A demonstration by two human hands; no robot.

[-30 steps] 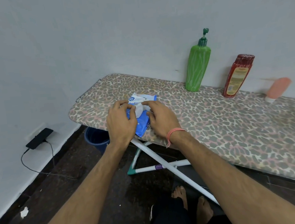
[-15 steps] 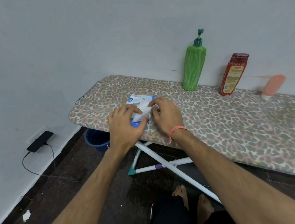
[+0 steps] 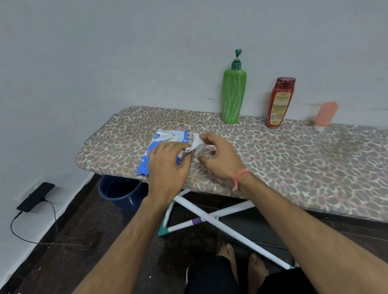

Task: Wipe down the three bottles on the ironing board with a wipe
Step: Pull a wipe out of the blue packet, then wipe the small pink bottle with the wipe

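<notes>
Ironing board point(image 3: 282, 163) against the wall, so the three bottles stand along its far edge: green pump bottle point(image 3: 233, 92), red bottle point(image 3: 279, 103), pink tube point(image 3: 325, 115). Wipe pack point(image 3: 162, 141) at the board's near left end. Left hand point(image 3: 166, 167) presses the pack, likely steadying it; right hand point(image 3: 219, 156) pinches a white wipe point(image 3: 196, 144) just beside the pack.

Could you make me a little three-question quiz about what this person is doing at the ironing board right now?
1. True or false: the green pump bottle lies on its side.
2. Which stands nearest the blue wipe pack? A) red bottle B) green pump bottle C) pink bottle
3. What white thing does the right hand pinch, with the left hand beside it on the pack?

Key
1. False: it stands upright on the ironing board.
2. B
3. A wipe.
</notes>
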